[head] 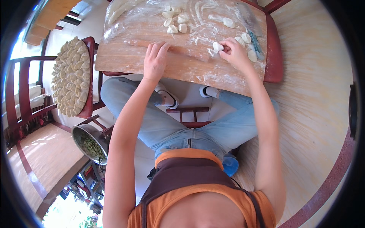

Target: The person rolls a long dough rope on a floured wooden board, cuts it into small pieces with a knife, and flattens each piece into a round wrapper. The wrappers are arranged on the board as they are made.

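My right hand (234,54) pinches a small piece of white dough (218,46) between thumb and fingers at the right of the floured wooden board (182,67). My left hand (155,58) lies palm down over a wooden rolling pin (188,52), near its left part; whether the fingers grip it is hidden. Beyond the pin several dough pieces (172,29) sit in a loose group. Flattened dough rounds (252,56) lie right of my right hand, beside a cleaver with a blue-green handle (254,41). A short dough strip (229,22) lies further back.
Plastic film (114,31) covers dough at the board's back left. A tray of many dumplings (71,77) rests on a red chair at left. A metal bowl of chopped green filling (92,145) stands below it. A red chair seat (274,51) shows beyond the board's right edge.
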A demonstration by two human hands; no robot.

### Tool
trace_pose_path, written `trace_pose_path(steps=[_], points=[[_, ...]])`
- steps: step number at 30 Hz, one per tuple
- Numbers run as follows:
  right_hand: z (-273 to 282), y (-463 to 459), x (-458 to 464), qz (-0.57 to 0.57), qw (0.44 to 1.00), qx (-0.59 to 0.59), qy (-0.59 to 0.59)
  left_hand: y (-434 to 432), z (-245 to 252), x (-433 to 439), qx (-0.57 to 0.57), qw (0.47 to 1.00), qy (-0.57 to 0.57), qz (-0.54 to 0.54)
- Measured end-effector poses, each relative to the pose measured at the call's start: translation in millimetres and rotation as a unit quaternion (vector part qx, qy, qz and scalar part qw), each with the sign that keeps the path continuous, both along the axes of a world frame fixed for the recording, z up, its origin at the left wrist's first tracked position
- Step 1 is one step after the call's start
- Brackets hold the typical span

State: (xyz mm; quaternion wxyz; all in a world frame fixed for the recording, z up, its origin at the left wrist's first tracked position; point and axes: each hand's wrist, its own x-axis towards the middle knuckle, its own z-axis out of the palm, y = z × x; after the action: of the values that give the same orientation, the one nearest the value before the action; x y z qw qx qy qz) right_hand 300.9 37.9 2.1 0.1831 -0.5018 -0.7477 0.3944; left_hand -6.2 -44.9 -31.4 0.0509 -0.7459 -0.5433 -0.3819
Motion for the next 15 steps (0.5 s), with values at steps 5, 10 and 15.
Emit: trace_pose_path(steps=[5,10,15], points=[[-15,-19,18,-0.037,0.973,0.203,-0.107,0,-2,-1,-0.003,1.0,0.0,0.006],[-9,-16,9,0.008,0.979,0.2,-0.035,0,-1,-1,-0.006,1.0,0.001,0.011],[-1,-9,7,-0.053,0.994,-0.069,-0.066,1,1,1,-0.01,1.0,-0.001,0.014]])
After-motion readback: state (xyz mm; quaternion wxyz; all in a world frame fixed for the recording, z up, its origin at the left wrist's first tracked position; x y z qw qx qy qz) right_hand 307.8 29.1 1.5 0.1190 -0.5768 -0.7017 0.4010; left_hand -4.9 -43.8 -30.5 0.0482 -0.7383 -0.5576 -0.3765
